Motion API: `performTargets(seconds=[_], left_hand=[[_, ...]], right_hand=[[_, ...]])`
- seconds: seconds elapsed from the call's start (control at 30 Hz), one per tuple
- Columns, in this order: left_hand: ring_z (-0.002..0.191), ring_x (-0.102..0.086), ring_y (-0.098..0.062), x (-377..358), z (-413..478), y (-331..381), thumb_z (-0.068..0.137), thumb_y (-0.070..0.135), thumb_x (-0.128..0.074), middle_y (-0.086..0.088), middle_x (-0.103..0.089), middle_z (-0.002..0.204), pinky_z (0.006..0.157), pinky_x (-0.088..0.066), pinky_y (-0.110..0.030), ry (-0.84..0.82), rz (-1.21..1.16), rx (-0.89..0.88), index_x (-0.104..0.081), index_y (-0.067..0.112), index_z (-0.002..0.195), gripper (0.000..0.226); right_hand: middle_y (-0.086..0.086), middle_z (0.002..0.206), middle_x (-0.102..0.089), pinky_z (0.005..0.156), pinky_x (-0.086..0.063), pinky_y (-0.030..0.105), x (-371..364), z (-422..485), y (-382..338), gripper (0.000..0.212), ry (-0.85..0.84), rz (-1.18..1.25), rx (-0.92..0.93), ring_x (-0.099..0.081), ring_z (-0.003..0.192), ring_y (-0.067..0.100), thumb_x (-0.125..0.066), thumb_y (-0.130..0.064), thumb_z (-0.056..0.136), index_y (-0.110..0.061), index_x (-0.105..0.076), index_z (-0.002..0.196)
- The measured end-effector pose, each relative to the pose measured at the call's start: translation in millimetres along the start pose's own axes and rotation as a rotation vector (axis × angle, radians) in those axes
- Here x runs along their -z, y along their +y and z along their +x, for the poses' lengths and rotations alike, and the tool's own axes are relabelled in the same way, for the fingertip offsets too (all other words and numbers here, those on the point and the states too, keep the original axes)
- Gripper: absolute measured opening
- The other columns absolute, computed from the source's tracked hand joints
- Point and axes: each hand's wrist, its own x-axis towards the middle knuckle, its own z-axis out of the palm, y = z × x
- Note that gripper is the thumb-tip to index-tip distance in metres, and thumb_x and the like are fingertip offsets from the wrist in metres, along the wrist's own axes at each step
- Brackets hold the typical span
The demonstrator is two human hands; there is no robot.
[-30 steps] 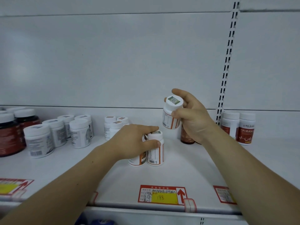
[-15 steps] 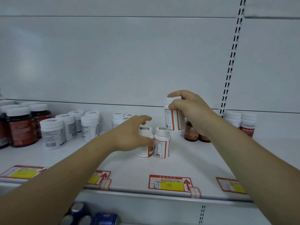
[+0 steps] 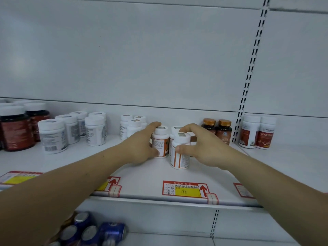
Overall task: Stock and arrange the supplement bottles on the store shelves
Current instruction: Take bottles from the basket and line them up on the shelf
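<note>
Three white plastic supplement bottles with orange-banded labels (image 3: pixel 180 157) stand upright in a tight cluster on the white metal shelf (image 3: pixel 276 167), near its middle and straight behind the red-and-yellow price tag (image 3: pixel 184 189), presumably so the product sits over its own ticket. The left hand (image 3: pixel 140 148) curls round the left bottle (image 3: pixel 160 142), thumb low on the label and forefinger over the cap, gripping it; the right hand (image 3: pixel 204 148) cups the other two, thumb pressed on the near bottle (image 3: pixel 181 162) and fingers hooked over the far bottle (image 3: pixel 174 129). Held from both sides like this, the cluster is probably being squeezed into neat rows. The near bottle stands forward of its fellows; whether it touches them I cannot tell. Two brown bottles with orange caps (image 3: pixel 217 130) stand just right and farther back, close to the right hand, so a wide sweep might knock them.
</note>
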Motion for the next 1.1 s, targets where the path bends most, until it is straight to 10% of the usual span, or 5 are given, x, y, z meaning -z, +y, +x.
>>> performTargets(seconds=[0.3, 0.83, 1.1], left_hand=[[0.084, -0.058, -0.021, -16, 59, -12, 0.084, 0.008, -0.059, -0.004, -0.057, 0.091, 0.073, -0.046, -0.029, 0.079, 0.037, 0.048, -0.014, 0.021, 0.147, 0.079], [0.113, -0.053, -0.03, -19, 88, 0, 0.084, 0.012, -0.062, -0.013, -0.046, 0.131, 0.095, -0.045, -0.04, 0.082, 0.179, 0.149, 0.005, 0.023, 0.15, 0.094], [0.115, -0.051, -0.023, 44, 22, 0, 0.084, 0.014, -0.066, -0.006, -0.046, 0.134, 0.094, -0.045, -0.034, 0.308, 0.023, 0.105, -0.035, 0.024, 0.141, 0.066]], right_hand=[[0.0, 0.124, -0.054, 0.081, -0.043, 0.025, -5, 54, 20, 0.056, 0.042, -0.063, -0.026, -0.055, 0.102, 0.015, -0.067, -0.035, 0.086, -0.023, -0.04, 0.133], [0.004, 0.136, -0.044, 0.09, -0.038, 0.028, -3, 85, 25, 0.059, 0.039, -0.288, 0.012, -0.046, 0.118, 0.019, -0.063, -0.045, 0.084, -0.02, -0.042, 0.134], [0.004, 0.147, -0.036, 0.104, -0.03, 0.032, 8, 92, -23, 0.062, 0.118, -0.411, 0.195, -0.035, 0.134, 0.023, -0.055, -0.046, 0.09, -0.019, -0.036, 0.143]])
